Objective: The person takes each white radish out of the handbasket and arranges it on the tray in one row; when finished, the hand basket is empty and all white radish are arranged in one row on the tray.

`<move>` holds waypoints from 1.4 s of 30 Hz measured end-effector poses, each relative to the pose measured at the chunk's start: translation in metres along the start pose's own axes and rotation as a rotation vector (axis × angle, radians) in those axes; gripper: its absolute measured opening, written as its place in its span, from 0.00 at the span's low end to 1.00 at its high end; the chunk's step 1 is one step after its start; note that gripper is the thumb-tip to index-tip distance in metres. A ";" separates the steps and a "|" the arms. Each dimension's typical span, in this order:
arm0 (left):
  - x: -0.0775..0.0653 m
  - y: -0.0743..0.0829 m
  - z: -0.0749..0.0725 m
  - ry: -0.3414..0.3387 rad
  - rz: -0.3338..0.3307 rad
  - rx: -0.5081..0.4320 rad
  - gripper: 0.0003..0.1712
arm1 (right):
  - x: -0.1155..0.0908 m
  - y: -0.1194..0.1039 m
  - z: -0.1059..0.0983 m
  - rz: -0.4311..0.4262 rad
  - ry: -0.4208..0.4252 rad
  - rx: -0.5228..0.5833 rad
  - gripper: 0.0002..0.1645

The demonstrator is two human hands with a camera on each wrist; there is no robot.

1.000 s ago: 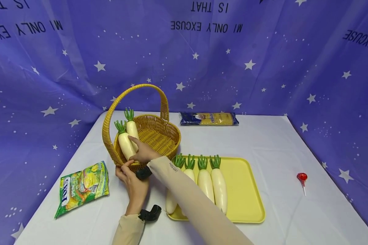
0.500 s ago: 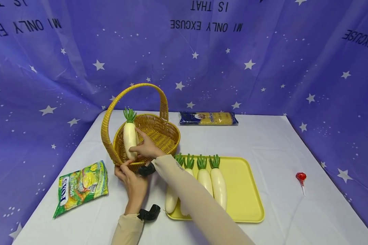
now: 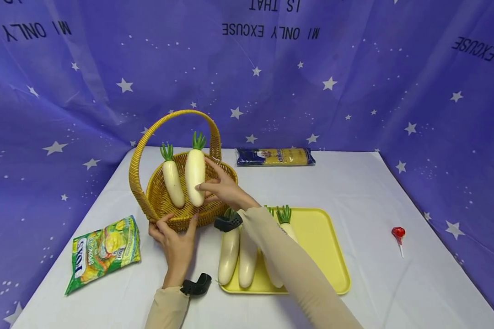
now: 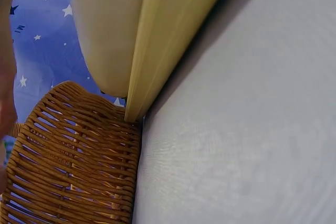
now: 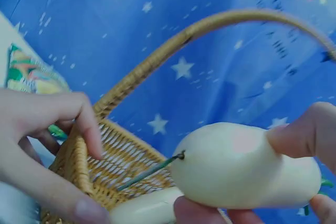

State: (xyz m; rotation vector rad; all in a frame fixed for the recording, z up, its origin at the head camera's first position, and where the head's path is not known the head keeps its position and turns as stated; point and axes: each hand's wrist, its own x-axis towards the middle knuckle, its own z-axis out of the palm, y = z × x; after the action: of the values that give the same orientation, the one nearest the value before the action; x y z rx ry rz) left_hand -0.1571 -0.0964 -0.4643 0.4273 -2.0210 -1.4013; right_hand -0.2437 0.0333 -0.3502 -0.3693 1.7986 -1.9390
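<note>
My right hand (image 3: 227, 188) pinches a white radish (image 3: 195, 176) with a green leafy top and holds it upright over the wicker basket (image 3: 209, 217). In the right wrist view, thumb and fingers clasp that radish (image 5: 226, 163) from both sides. A second white radish (image 3: 173, 183) leans inside the basket at its left. My left hand (image 3: 176, 249) grips the basket's near rim, thumb on one side and fingers on the other. Several more radishes (image 3: 229, 256) lie side by side on the yellow tray (image 3: 323, 260), partly covered by the right forearm.
A green candy bag (image 3: 104, 251) lies left of the basket. Behind the tray, near the table's far edge, rests a pack of pasta (image 3: 276, 157). A red lollipop (image 3: 399, 233) is at the far right. The basket's tall handle (image 3: 170, 119) arches over its opening.
My right hand has moved right with one radish, away from the other radish at the basket's left. The left hand stays on the rim. The whole head view has shifted slightly.
</note>
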 end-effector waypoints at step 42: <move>0.001 0.001 -0.002 -0.043 -0.004 0.000 0.36 | -0.238 0.086 -0.146 0.322 0.308 -0.348 0.51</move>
State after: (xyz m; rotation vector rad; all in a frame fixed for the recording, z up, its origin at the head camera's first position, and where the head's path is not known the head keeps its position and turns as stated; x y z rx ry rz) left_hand -0.1562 -0.0982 -0.4626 0.4041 -2.0554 -1.4247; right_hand -0.0999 0.2769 -0.4233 0.1174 2.2392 -1.5235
